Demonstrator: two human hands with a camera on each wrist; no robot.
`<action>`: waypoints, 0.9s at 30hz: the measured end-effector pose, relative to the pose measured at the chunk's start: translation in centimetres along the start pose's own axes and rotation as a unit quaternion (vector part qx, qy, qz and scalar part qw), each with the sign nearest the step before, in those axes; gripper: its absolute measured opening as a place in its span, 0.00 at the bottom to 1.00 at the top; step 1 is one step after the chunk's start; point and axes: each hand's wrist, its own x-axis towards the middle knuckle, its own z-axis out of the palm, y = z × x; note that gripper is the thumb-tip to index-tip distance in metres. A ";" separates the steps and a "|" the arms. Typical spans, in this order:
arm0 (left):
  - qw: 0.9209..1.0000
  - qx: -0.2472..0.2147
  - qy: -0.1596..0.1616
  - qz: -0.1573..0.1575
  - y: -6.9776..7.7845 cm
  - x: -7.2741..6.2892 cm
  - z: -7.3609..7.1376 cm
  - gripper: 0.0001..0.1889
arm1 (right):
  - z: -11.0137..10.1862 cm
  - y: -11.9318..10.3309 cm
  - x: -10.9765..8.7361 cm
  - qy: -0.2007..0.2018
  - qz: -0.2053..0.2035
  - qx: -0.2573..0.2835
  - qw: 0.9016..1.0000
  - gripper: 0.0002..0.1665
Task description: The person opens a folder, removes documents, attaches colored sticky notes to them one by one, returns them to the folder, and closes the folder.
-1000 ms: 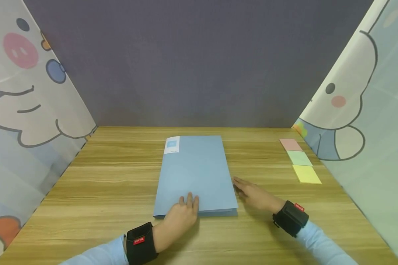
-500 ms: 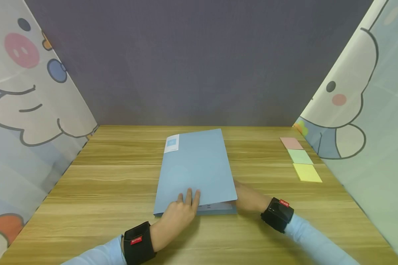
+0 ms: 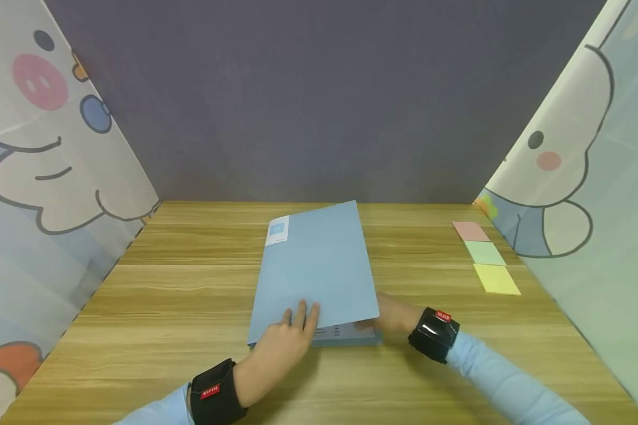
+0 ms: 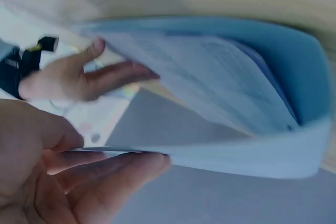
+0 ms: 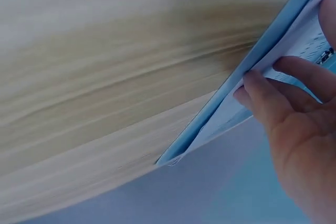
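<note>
A light blue folder [image 3: 313,265] with a white label [image 3: 277,231] lies on the table, its front cover raised along the right side. My left hand [image 3: 280,351] is at the cover's near edge; in the left wrist view, its thumb and fingers pinch that cover [image 4: 252,156] from both sides. Printed pages [image 4: 205,72] show inside. My right hand [image 3: 396,314] reaches under the cover from the right, partly hidden in the head view. In the right wrist view, its fingertips [image 5: 252,80] touch the edge of the pages, with the thumb apart from them.
Pink [image 3: 470,231], green [image 3: 485,253] and yellow [image 3: 497,279] sticky note pads lie in a column at the table's right. A dark grey panel [image 3: 319,100] stands behind the wooden table [image 3: 191,283], with cartoon-printed cloths at both sides.
The folder's cover has risen on its right side, baring printed pages at the near edge. My right hand has moved left from beside the folder to under its cover.
</note>
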 end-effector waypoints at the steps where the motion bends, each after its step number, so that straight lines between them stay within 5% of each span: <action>1: 1.000 -0.017 0.008 -0.007 -0.3 -0.2 -0.2 0.28 | 0.0 -0.1 0.2 -0.005 0.005 -0.012 1.000 0.33; 5: 0.994 -0.079 0.062 -0.031 -1.8 -1.2 -0.9 0.27 | -0.2 -0.5 0.6 -0.041 0.053 -0.078 0.995 0.36; 9: 0.978 -0.102 0.173 -0.058 -3.6 -2.4 -1.0 0.18 | -0.1 -0.6 0.6 -0.062 0.087 -0.112 0.988 0.37; 11: 0.963 -0.083 0.248 -0.069 -4.5 -2.8 -1.0 0.23 | -0.1 -0.7 0.6 -0.064 0.094 -0.116 0.987 0.38; 15: 0.914 0.002 0.396 -0.088 -6.3 -2.9 -1.2 0.32 | -0.1 -0.8 0.6 -0.066 0.102 -0.116 0.986 0.38; 18: 0.894 0.107 0.421 -0.108 -7.2 -3.4 -1.6 0.38 | 0.0 -0.8 0.7 -0.066 0.105 -0.110 0.986 0.38; 20: 0.895 0.175 0.394 -0.117 -7.5 -4.1 -1.8 0.37 | 0.1 -0.8 0.7 -0.067 0.109 -0.107 0.986 0.38; 22: 0.908 0.205 0.344 -0.125 -7.7 -5.1 -1.9 0.32 | 0.1 -0.7 0.7 -0.067 0.110 -0.109 0.986 0.38; 27: 0.943 0.129 0.251 -0.178 -8.3 -6.8 -2.1 0.20 | -0.1 -0.8 0.6 -0.066 0.100 -0.116 0.986 0.37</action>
